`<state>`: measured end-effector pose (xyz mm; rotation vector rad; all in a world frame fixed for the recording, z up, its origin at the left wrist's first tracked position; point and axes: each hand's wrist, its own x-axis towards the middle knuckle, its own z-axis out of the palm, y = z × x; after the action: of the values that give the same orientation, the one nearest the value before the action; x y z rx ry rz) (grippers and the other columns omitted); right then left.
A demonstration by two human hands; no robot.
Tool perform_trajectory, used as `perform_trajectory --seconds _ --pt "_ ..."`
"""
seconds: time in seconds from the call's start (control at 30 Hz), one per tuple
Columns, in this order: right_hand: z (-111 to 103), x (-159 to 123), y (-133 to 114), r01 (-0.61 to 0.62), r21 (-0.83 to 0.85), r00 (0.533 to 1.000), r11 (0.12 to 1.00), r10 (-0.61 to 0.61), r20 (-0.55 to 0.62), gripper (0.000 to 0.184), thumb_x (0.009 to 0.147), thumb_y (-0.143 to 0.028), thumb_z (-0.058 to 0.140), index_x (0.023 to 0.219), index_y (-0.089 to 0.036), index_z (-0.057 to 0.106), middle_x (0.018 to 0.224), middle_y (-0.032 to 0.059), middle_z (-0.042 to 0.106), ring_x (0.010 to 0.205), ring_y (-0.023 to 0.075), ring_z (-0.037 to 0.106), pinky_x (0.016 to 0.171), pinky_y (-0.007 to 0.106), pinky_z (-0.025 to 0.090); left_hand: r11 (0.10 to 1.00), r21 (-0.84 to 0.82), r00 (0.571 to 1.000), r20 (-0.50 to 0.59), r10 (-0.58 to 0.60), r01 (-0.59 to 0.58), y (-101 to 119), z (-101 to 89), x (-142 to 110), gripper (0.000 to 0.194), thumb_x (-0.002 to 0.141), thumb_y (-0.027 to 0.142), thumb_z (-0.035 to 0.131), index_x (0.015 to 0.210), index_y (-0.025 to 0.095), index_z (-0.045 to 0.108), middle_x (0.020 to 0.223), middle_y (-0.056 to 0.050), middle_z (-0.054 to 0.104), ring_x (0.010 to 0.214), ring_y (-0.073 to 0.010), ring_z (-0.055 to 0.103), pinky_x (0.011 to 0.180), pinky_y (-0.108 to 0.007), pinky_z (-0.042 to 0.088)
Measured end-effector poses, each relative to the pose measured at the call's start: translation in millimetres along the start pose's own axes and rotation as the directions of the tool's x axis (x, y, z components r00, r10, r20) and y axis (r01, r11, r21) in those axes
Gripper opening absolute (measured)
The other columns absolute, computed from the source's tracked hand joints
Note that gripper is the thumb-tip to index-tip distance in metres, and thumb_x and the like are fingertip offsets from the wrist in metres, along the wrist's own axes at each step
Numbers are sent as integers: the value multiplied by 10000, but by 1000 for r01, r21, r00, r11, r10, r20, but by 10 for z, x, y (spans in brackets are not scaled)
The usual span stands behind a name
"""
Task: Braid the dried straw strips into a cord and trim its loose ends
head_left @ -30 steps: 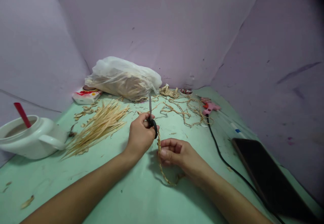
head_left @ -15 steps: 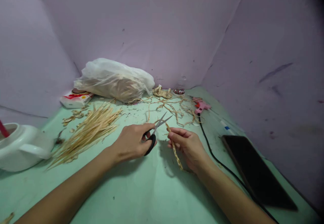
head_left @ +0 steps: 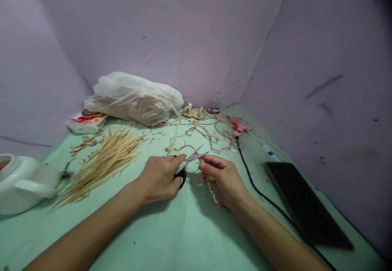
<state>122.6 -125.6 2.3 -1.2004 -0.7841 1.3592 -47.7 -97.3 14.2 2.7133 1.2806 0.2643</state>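
Note:
My left hand (head_left: 162,177) is closed on black-handled scissors (head_left: 183,173), fingers in the loops. Their blades are spread and point away to the right, close to the upper end of a braided straw cord (head_left: 212,191). My right hand (head_left: 222,177) pinches that cord near its top between thumb and fingers. The cord's lower part hangs below the right hand and partly behind it. Just beyond the blades, more thin braided cord (head_left: 211,134) lies in loose loops on the table.
Left of my hands lies a bundle of dry straw strips (head_left: 107,160), beside a white pot (head_left: 24,185). A plastic bag (head_left: 134,97) and a tissue pack (head_left: 87,124) stand behind. A pink glue gun (head_left: 240,128), its black cable (head_left: 254,185) and a dark tablet (head_left: 306,201) are on the right.
The scissors have swung from pointing straight ahead to pointing right, and their blades have opened. My right hand has raised the cord's end toward them. The view has shifted rightward.

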Motion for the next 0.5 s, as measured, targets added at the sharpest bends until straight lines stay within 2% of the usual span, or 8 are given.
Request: perform_trajectory --seconds 0.17,0.37,0.43,0.5 --pt "-7 10 22 -10 -1 1000 1000 10 -27 280 521 -236 721 771 -125 666 429 -53 512 395 69 436 436 221 362 993 -113 1000 13 23 -21 -17 -9 7 397 671 141 439 1045 230 539 733 -13 624 663 -162 569 598 -241 384" --pt "-7 9 18 0 59 999 998 2 -42 296 499 -229 738 768 -127 668 406 -66 492 383 69 442 443 229 388 969 -247 999 18 39 -34 -23 -12 8 289 656 88 407 862 213 568 611 24 555 546 -113 485 546 -211 334" --pt "-8 6 8 -17 79 999 997 21 -44 321 480 -227 750 774 -127 666 449 -52 527 406 75 465 445 231 400 952 -302 999 1 42 -40 -40 -1 19 245 655 87 409 802 200 568 579 34 527 527 -102 459 530 -204 320" --pt "-11 6 0 -47 96 998 994 52 -45 350 464 -226 759 785 -126 662 506 -34 566 425 79 485 445 231 409 927 -375 999 -54 -4 -17 -77 12 45 209 660 100 425 775 187 576 585 35 526 543 -96 462 527 -198 323"
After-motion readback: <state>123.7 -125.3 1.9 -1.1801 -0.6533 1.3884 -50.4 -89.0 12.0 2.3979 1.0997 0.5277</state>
